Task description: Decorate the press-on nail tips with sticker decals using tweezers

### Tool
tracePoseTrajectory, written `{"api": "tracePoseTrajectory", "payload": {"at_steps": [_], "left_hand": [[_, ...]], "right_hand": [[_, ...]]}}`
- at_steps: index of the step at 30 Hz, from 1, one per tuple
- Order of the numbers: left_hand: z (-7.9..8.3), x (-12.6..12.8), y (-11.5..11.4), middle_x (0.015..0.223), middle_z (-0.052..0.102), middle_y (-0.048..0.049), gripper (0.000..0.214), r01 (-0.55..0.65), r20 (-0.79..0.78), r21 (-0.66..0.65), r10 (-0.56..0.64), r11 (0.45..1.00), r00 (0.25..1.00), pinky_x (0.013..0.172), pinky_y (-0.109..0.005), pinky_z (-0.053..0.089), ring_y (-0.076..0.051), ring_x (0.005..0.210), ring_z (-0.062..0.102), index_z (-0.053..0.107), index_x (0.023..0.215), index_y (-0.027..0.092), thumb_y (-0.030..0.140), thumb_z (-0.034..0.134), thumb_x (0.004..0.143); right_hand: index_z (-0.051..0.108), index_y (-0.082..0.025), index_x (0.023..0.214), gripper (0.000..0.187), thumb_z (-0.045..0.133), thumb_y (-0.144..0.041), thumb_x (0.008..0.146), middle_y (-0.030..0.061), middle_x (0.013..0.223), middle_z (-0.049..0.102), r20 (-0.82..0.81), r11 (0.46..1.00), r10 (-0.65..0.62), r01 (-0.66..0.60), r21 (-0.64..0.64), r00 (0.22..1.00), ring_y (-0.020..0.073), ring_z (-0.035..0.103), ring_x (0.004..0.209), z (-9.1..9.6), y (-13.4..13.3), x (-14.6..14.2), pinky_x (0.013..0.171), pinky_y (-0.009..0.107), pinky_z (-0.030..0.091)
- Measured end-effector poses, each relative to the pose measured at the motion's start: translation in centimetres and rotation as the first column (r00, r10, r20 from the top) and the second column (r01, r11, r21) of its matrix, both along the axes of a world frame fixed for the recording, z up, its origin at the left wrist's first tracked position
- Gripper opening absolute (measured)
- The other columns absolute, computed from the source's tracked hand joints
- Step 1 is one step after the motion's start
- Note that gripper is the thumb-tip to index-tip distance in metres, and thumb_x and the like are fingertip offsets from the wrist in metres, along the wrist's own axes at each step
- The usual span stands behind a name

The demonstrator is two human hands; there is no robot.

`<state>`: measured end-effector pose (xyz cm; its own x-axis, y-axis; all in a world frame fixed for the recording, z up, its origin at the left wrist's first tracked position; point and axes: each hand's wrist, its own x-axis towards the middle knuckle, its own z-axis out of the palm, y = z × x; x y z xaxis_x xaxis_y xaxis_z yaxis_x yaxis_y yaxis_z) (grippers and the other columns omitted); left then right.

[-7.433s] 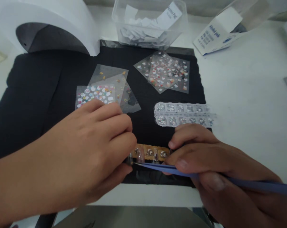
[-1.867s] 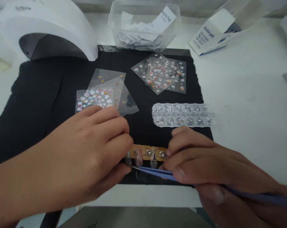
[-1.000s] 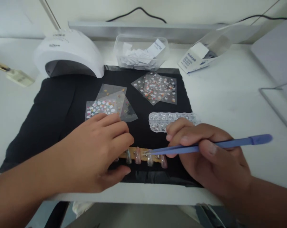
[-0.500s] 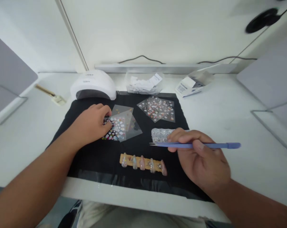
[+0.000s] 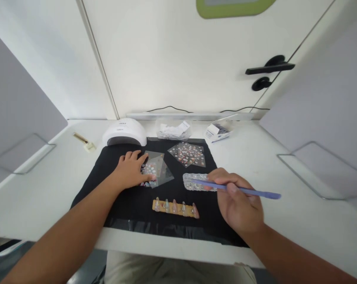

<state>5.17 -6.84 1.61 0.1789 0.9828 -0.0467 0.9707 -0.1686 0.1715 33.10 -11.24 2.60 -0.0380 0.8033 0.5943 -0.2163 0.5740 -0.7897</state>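
Note:
My right hand [image 5: 240,199] is closed round blue-purple tweezers [image 5: 252,191], their tips pointing left over a clear compartmented case [image 5: 193,185] of small rhinestones. Fingers spread, my left hand [image 5: 131,169] lies on a fanned stack of nail sticker sheets [image 5: 160,170], thumb and fingertips touching the sheets. In front of both hands sits a yellow strip [image 5: 162,207] bearing several decorated press-on nails [image 5: 174,206]. Further back is a second group of sticker sheets [image 5: 189,154], touched by neither hand.
All this lies on a black mat [image 5: 128,213] on a white table [image 5: 255,157]. Along the back stand a white nail lamp [image 5: 126,128], a clear tub of white packets [image 5: 174,129] and an open box [image 5: 218,131]. A small bottle [image 5: 88,146] lies at left.
The camera view has tilted up, bringing the door handle fully into view. My left hand has opened, its fingers spreading over the sticker sheets. The tweezers' tips now lie over the rhinestone case.

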Motion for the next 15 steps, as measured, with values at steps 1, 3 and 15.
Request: {"api": "tracePoseTrajectory", "payload": {"at_steps": [1, 3, 15], "left_hand": [[-0.3, 0.0, 0.2, 0.159, 0.038, -0.0183, 0.085, 0.008, 0.002, -0.004, -0.008, 1.000, 1.000, 0.113, -0.059, 0.032, -0.042, 0.144, 0.033, 0.046, 0.150, 0.023, 0.069, 0.060, 0.081], [-0.6, -0.1, 0.4, 0.160, 0.037, -0.0184, 0.082, 0.007, 0.007, -0.004, -0.007, 1.000, 1.000, 0.113, -0.059, 0.032, -0.042, 0.145, 0.033, 0.047, 0.149, 0.023, 0.069, 0.059, 0.082], [-0.7, 0.6, -0.1, 0.129, 0.061, -0.0122, 0.043, 0.015, 0.080, 0.069, -0.020, 0.998, 0.997, 0.099, -0.057, 0.043, -0.038, 0.119, 0.051, 0.068, 0.126, 0.028, 0.045, 0.066, 0.087]], "right_hand": [[0.079, -0.026, 0.085, 0.016, 0.067, -0.036, 0.089, 0.0035, 0.069, 0.068, -0.009, 1.000, -0.001, 0.002, 0.028, 1.000, 0.0200, 0.063, 0.065, 0.7, 0.0, 0.1, 0.059, 0.036, 0.051], [0.079, -0.028, 0.086, 0.015, 0.066, -0.036, 0.089, 0.0031, 0.069, 0.069, -0.029, 0.997, -0.004, 0.006, 0.080, 1.000, 0.0198, 0.062, 0.064, 2.2, 0.1, 0.2, 0.060, 0.036, 0.051], [0.076, -0.025, 0.088, 0.020, 0.061, -0.036, 0.095, 0.0016, 0.067, 0.070, -0.037, 0.997, 0.080, -0.080, 0.006, 0.996, 0.0192, 0.063, 0.066, -0.2, 3.6, -2.2, 0.066, 0.036, 0.048]]}}
